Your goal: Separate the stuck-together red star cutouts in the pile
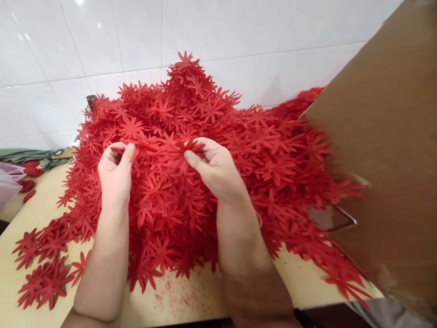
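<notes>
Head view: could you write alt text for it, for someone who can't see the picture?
A person's bare left hand and right hand hold red petalled pieces in a thumb-and-finger grip, over a large heap of similar ones. The heap spreads across a pale table before a white tiled wall, with a brown panel at right.

No txt, labels, brands, nos. or signs legible in head-cam view, incl. on brown board (382,136) at R & white wall tiles (273,27); any marks on sm. round disc (59,152), far L, too tiny to tell
</notes>
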### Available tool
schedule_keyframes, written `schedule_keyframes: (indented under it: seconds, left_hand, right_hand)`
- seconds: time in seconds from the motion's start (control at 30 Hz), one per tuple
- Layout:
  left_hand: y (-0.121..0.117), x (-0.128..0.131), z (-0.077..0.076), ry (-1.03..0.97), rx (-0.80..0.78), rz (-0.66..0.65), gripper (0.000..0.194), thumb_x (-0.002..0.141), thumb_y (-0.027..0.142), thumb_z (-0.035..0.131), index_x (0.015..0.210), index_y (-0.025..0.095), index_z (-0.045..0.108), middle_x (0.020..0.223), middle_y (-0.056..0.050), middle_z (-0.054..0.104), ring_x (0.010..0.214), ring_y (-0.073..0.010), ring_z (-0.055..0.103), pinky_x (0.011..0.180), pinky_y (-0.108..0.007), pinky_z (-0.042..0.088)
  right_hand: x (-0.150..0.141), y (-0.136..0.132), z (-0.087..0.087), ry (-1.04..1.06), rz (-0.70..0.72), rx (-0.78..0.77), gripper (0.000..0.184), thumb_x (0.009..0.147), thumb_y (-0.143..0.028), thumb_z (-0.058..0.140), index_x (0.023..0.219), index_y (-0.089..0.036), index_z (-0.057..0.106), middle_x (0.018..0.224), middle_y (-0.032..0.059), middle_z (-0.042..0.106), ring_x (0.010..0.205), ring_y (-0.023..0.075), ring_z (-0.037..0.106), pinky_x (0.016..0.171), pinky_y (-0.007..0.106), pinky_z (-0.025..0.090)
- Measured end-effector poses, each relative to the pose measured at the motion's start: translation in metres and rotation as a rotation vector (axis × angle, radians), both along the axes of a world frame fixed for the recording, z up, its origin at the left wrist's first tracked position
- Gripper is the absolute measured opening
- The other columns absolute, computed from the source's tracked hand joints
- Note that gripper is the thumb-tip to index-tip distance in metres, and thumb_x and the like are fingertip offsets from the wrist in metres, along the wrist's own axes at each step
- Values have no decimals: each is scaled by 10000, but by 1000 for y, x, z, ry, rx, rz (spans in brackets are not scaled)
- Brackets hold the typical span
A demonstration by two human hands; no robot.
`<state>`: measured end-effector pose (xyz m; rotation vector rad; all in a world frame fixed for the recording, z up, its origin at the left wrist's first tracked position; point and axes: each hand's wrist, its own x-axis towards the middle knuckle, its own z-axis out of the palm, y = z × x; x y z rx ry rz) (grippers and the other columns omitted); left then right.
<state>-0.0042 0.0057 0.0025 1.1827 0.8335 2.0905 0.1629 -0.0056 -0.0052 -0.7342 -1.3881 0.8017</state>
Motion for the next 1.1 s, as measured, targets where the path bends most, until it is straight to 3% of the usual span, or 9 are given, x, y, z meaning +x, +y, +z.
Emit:
schedule_keyframes:
  seconds: [0.1, 0.23, 0.4, 0.57, 0.7, 0.8, 0.9, 1.1]
  left_hand:
    - [-4, 8, -3, 99, -26, -12, 242, 582, 273, 757, 688, 147, 580, 651, 47, 577, 586, -23, 501, 592, -136, 419]
    - [-8, 11, -4, 216, -27, -14, 152, 646, 223, 696, 734, 150, 596, 730, 25, 608, 665, -40, 541, 680, -152, 442]
    - [-7, 9, -3, 287, -26, 6, 111, 666, 202, 656, 738, 153, 586, 743, 18, 600, 675, -52, 540, 691, -165, 443]
    - [-8, 11, -4, 322, 8, 26, 100, 667, 190, 635, 729, 158, 563, 728, 25, 572, 670, -54, 526, 670, -163, 438]
    - [-8, 13, -5, 354, 35, 47, 122, 664, 184, 644, 733, 163, 545, 710, 33, 534, 659, -54, 503, 657, -162, 429]
    - [-9, 15, -5, 388, 40, 17, 139, 661, 181, 663, 752, 167, 560, 699, 33, 540, 665, -63, 508, 654, -168, 428]
    - [-12, 17, -4, 382, 17, -38, 150, 654, 178, 683, 765, 170, 582, 673, 36, 547, 635, -64, 503, 633, -170, 424]
    - [-13, 22, -4, 329, 0, -98, 175, 648, 253, 725, 739, 169, 601, 658, 35, 542, 580, -51, 467, 569, -164, 407]
  right_hand:
    - [-4, -2, 1, 4, 21, 19, 186, 714, -334, 656, 747, -176, 563, 715, -8, 548, 646, 78, 489, 603, 208, 423]
    - [-5, -5, 1, 59, 7, 17, 324, 688, -469, 679, 683, -184, 526, 615, -34, 469, 548, 54, 408, 509, 194, 360]
    - [-11, -3, -4, 104, -73, -26, 474, 786, -557, 532, 534, -187, 378, 494, -47, 331, 472, 51, 345, 463, 209, 328]
    - [-19, -1, -3, 77, 82, -65, 273, 759, -424, 620, 759, -197, 469, 587, -55, 486, 488, 57, 477, 496, 210, 413]
    - [-18, -3, -1, 102, 88, -75, 234, 765, -346, 614, 916, -202, 510, 689, -47, 510, 473, 32, 450, 451, 190, 366]
    - [-20, -6, 0, 120, 90, -61, 313, 762, -462, 600, 897, -189, 527, 656, -48, 457, 517, 35, 396, 470, 185, 346]
    - [-25, -8, 2, 16, 115, -66, 412, 654, -497, 696, 851, -167, 548, 639, -53, 432, 557, 42, 370, 519, 195, 357]
    - [-31, -7, 0, -16, 86, -50, 189, 702, -320, 668, 730, -153, 585, 636, -38, 503, 584, 53, 402, 567, 207, 371]
